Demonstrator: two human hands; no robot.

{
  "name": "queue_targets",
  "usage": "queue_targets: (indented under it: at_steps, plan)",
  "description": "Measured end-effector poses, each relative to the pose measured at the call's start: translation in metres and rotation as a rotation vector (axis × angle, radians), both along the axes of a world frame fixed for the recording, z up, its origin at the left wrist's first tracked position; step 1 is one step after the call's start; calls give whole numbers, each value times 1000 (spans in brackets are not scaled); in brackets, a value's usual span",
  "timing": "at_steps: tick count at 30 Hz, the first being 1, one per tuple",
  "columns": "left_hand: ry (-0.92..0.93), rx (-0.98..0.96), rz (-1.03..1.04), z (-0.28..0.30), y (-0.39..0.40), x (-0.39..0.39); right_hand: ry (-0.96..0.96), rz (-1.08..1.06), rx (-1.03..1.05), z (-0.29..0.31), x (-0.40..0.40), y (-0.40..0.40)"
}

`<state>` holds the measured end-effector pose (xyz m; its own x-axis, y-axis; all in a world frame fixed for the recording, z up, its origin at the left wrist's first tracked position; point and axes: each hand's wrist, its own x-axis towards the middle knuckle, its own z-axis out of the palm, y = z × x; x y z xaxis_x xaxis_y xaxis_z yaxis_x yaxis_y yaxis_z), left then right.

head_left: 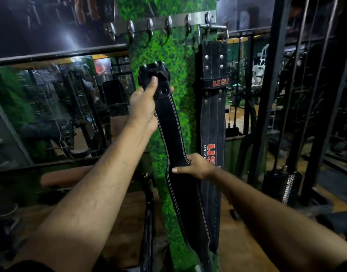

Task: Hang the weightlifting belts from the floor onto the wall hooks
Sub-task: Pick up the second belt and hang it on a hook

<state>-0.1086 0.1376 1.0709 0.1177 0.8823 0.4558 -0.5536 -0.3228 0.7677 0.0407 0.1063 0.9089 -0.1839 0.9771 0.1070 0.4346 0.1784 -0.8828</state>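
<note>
I hold a black leather weightlifting belt (175, 142) with white stitching upright in front of a green grass-patterned pillar. My left hand (144, 107) grips its buckle end, well below the metal hook rail (161, 24). My right hand (196, 166) pinches the belt's wide middle part at its right edge. A second black belt (213, 114) with red USI lettering hangs by its buckle from the rail's rightmost hook (208, 19). Several hooks to the left of it are bare.
The green pillar (164, 52) stands between large mirrors (61, 107). A brown padded bench (68, 176) sits low on the left. A black cable machine frame with a weight stack (280, 183) stands on the right. The floor is wooden.
</note>
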Motion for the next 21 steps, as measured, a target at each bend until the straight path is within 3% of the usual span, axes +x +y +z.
queue_targets:
  at_steps: [3,7,9,14,19,21]
  plan:
    - [48,-12,67,-4,7,-6,49,118,122,50,-16,1]
    - [-70,-37,22,1,10,-12,264,31,344,65,-40,21]
    - [-128,-41,-1,8,10,-17,285,-12,295,33,-36,27]
    - [-125,-152,50,-5,22,-28,5,-204,132,-42,-29,35]
    - [-97,-212,74,-27,30,-38,-48,-199,15,-66,-35,27]
    - [-109,-206,89,-30,37,-45,18,-218,27,-65,-43,25]
